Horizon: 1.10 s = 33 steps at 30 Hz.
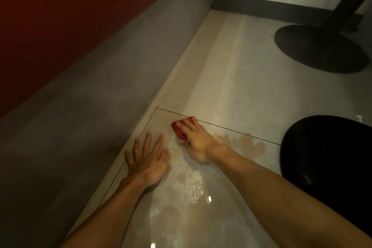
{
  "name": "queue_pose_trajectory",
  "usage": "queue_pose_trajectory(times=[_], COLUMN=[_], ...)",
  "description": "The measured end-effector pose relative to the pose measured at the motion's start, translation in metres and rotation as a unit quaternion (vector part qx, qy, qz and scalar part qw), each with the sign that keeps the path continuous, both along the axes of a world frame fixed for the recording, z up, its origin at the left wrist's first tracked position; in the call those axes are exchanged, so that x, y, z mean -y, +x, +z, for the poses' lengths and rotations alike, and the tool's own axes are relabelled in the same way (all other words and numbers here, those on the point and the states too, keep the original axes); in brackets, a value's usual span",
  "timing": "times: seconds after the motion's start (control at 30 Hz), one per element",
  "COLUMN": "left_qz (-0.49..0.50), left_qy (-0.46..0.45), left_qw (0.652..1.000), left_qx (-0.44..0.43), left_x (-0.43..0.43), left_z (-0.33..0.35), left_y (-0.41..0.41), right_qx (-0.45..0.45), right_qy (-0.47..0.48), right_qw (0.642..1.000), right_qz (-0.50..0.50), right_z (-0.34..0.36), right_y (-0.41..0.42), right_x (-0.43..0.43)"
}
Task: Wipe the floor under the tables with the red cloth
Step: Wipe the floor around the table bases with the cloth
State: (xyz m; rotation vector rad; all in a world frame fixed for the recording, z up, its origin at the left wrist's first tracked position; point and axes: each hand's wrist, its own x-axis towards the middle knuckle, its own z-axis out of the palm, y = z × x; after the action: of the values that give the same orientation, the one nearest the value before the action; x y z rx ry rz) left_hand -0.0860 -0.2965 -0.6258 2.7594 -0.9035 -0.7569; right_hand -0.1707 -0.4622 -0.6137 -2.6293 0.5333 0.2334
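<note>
A small bunched red cloth (179, 128) lies on the pale tiled floor (241, 90) beside a dark grout line. My right hand (198, 141) lies over the cloth's near side, fingers laid across it and pressing it onto the tile; the hand is slightly blurred. My left hand (147, 157) rests flat on the floor to the left, fingers spread, close to the base of the grey bench wall. Wet brownish streaks and shiny patches (185, 183) cover the tile between and behind my hands.
A grey bench base (96, 94) with a red seat front (66, 12) above it runs along the left. A round black table foot (320, 48) with its post stands at the far right. A second black foot (330, 159) sits near my right forearm. A wall with a dark skirting (261, 7) closes the far end.
</note>
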Motion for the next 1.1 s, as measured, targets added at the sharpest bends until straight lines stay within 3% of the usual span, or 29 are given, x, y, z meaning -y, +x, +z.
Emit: queue_pose_trajectory(times=[0.17, 0.43, 0.63, 0.87, 1.1], left_qz=[-0.007, -0.046, -0.063, -0.063, -0.054], left_qy=[-0.001, -0.047, -0.035, -0.044, -0.054], left_qw=[1.000, 0.994, 0.996, 0.996, 0.996], left_qx=[0.010, 0.085, 0.044, 0.039, 0.040], left_x=[0.001, 0.012, 0.022, 0.018, 0.019], left_z=[0.001, 0.009, 0.000, -0.002, -0.004], left_y=[-0.001, 0.000, -0.006, -0.005, -0.006], right_qx=[0.006, 0.023, 0.042, 0.029, 0.009], right_qy=[0.000, 0.059, 0.079, 0.032, 0.014], right_qw=[1.000, 0.986, 0.965, 0.938, 0.957], right_qz=[0.024, -0.153, -0.248, -0.345, -0.289], right_z=[0.016, 0.014, 0.008, 0.004, -0.001], right_y=[-0.029, -0.089, -0.137, -0.152, -0.156], right_x=[0.030, 0.088, 0.093, 0.082, 0.051])
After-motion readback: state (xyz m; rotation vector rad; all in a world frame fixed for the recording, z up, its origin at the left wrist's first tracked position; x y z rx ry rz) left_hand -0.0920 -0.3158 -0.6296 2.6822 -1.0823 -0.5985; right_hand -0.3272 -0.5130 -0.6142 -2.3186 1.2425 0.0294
